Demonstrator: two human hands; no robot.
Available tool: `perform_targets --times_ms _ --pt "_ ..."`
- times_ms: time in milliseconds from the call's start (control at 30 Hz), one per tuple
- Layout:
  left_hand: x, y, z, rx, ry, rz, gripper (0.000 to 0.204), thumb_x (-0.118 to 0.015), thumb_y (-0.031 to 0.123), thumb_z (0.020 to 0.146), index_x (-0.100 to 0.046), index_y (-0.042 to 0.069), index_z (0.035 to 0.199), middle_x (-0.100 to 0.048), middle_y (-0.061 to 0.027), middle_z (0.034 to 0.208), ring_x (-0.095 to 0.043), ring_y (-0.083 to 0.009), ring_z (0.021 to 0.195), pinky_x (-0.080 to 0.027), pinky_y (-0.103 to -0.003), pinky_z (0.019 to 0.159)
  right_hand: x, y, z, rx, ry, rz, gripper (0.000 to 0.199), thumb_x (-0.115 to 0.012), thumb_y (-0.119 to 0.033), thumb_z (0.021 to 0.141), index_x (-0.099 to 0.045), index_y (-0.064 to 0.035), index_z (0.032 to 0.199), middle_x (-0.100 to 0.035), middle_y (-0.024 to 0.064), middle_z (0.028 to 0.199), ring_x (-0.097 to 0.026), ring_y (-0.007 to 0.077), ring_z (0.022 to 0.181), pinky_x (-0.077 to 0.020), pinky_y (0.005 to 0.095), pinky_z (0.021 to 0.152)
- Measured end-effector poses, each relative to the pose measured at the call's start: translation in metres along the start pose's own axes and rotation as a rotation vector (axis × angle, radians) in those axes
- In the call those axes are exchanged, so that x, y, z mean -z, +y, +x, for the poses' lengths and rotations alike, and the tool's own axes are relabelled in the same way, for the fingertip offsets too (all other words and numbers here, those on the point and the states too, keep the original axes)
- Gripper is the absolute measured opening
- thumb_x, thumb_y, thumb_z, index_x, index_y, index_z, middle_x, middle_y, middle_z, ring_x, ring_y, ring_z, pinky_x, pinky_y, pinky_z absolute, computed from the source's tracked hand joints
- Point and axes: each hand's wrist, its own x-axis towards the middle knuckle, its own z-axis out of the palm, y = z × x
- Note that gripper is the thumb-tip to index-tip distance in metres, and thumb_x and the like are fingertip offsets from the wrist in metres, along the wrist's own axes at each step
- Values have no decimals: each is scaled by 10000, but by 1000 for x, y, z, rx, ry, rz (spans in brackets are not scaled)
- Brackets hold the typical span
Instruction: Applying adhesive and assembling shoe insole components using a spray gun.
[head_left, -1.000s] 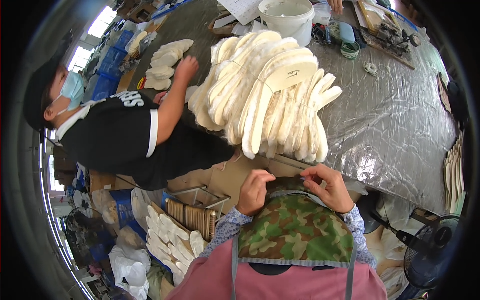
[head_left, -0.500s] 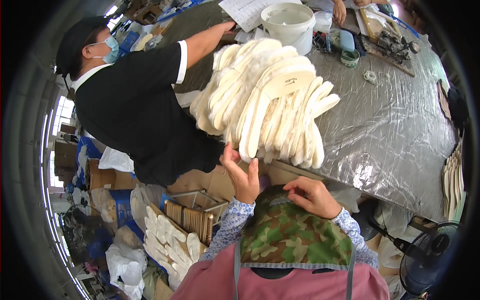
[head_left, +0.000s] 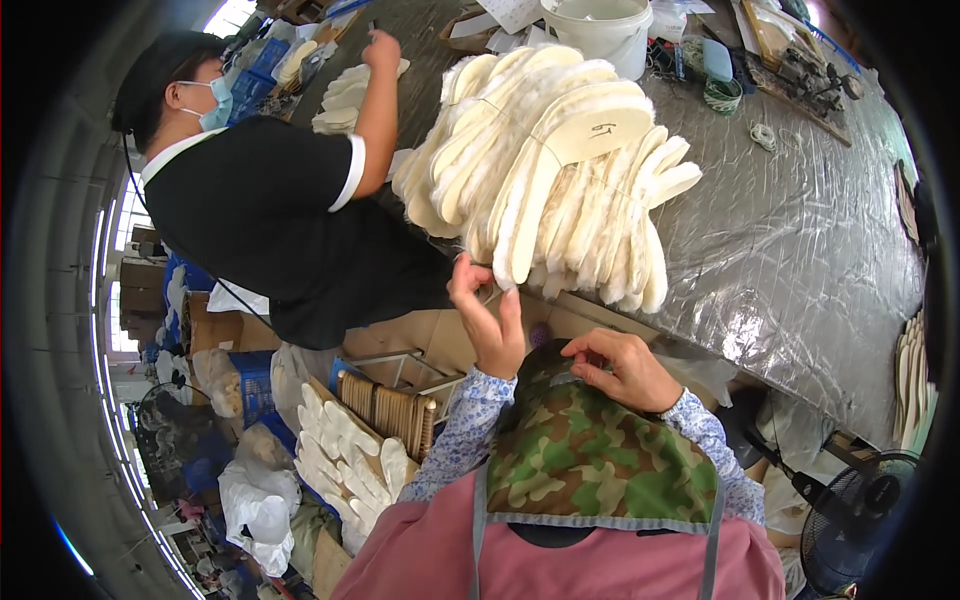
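Observation:
A thick bundle of cream, fleece-lined insoles lies on the table's near edge, tied round with thin string. My left hand is at the bundle's front, open, thumb and forefinger spread on either side of one insole's rounded end. Its thumb tip is at that end; whether it presses on it I cannot tell. My right hand hovers over the camouflage apron, apart from the bundle. Its fingers are loosely bent with a small gap to the thumb, and nothing shows in them.
A plastic-covered table carries a white bucket and a green string roll. At left stands a co-worker, one hand holding something small above stacked insoles. A fan is lower right; more insoles lie lower left.
The co-worker's hand has moved left, from the papers to above the stacked insoles. My view has shifted slightly; my hands keep nearly the same pose beside the bundle.

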Motion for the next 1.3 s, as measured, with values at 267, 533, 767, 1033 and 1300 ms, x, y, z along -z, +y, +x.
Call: perform_targets --times_ms 267,533,767,1033,1300 --pt "-7 -5 7 172 43 -434 492 -527 101 921 -302 -24 1340 -522 -74 964 -486 -124 859 -408 -278 812 -3 6 3 -11 -17 23 191 -649 -65 810 -617 7 985 -613 120 793 -613 254 724 -490 357 667" --pt "2 -1 6 187 48 -376 530 -506 113 916 -270 -25 1370 -496 -102 1049 -479 -168 944 -385 -322 881 -7 8 6 -50 -41 15 188 -644 -67 811 -619 11 980 -614 124 789 -615 251 725 -492 353 669" --pt "-4 -6 7 88 46 -217 526 -504 79 913 -271 -40 1369 -457 -80 972 -432 -164 895 -363 -336 892 -12 12 12 -14 -25 13 187 -648 -79 811 -619 8 974 -622 125 786 -622 238 709 -498 345 657" --pt "1 -7 7 -29 89 -205 590 -522 52 873 -241 -49 1381 -448 -121 1043 -450 -205 932 -366 -376 886 19 -4 25 20 51 20 197 -647 -59 835 -630 -11 1026 -629 84 806 -616 171 714 -487 299 641" --pt "-5 -1 6 33 13 -155 637 -539 2 850 -232 -34 1406 -432 -134 1105 -450 -220 998 -367 -366 936 16 -15 37 7 110 54 225 -647 -58 833 -608 -17 1051 -598 91 885 -622 170 722 -494 293 641"
